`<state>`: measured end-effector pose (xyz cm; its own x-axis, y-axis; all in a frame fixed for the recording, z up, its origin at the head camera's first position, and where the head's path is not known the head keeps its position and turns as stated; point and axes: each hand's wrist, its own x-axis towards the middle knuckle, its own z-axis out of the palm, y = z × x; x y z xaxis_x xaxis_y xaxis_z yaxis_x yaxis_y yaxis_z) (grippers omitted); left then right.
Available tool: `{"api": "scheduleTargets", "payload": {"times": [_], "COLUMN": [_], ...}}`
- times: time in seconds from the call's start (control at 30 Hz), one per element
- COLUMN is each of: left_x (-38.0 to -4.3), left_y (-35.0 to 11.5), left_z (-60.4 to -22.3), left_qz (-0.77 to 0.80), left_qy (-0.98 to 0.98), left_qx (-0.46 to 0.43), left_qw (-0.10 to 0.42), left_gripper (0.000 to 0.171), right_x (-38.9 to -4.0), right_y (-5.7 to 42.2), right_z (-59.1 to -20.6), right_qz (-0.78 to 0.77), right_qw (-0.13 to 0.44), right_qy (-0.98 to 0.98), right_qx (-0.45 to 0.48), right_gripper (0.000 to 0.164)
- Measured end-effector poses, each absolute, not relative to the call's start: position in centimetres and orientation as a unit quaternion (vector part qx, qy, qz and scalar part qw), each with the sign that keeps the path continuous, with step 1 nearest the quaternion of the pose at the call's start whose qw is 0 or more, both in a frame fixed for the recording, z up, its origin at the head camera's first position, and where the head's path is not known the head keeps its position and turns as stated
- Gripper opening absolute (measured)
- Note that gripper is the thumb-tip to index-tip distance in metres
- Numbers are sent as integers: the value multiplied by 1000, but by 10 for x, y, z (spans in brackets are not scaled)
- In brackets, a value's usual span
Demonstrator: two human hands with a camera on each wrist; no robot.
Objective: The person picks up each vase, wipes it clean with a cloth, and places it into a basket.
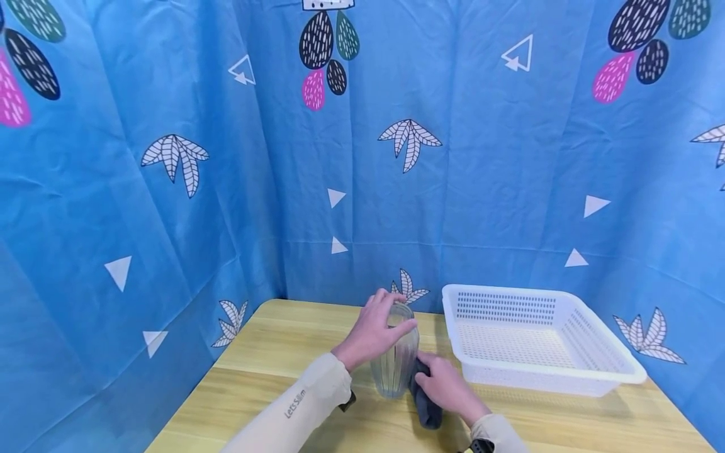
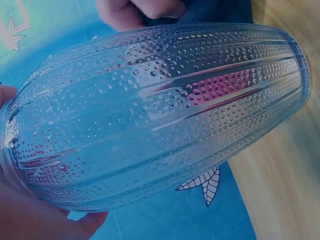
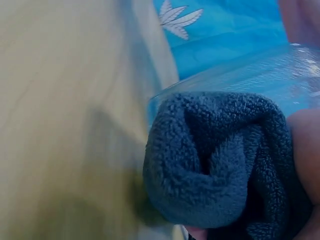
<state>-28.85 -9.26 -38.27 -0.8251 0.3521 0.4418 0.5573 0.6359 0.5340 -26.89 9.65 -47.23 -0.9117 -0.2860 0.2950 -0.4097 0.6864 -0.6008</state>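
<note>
A clear ribbed glass vase (image 1: 391, 374) with a dimpled surface stands slightly tilted over the table; whether its base touches the wood I cannot tell. My left hand (image 1: 375, 330) grips it around the rim, thumb toward me and fingers on the far side. Bunched in my right hand (image 1: 447, 385) is a dark grey towel (image 1: 426, 408), held against the vase's right side. Up close, the left wrist view shows the vase (image 2: 150, 115) lengthwise, its rim in the left hand (image 2: 40, 217). The right wrist view has the folded terry towel (image 3: 200, 205) covering part of the glass.
A white perforated plastic basket (image 1: 566, 371) sits at the right on the light wooden table (image 1: 255, 358). Behind and to the left hangs a blue patterned curtain (image 1: 362, 220), close along the table's edges.
</note>
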Motion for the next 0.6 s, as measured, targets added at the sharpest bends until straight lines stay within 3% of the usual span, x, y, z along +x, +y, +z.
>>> {"api": "scheduleTargets", "payload": {"times": [0.17, 0.47, 0.6], "left_x": [-289, -291, -290], "left_y": [-90, -91, -95], "left_z": [-384, -383, -379], "left_qz": [-331, -344, -349], "left_qy": [-898, -901, -900], "left_qx": [-245, -223, -228], "left_qw": [157, 141, 127], "left_gripper": [56, 63, 68], "right_x": [-270, -269, -269], "right_y": [99, 102, 98], "right_z": [-453, -402, -400], "right_qz": [394, 427, 406], "right_qw": [104, 176, 173], "right_qy": [-898, -870, -879], "right_qx": [166, 175, 180], "right_gripper": [52, 59, 58]}}
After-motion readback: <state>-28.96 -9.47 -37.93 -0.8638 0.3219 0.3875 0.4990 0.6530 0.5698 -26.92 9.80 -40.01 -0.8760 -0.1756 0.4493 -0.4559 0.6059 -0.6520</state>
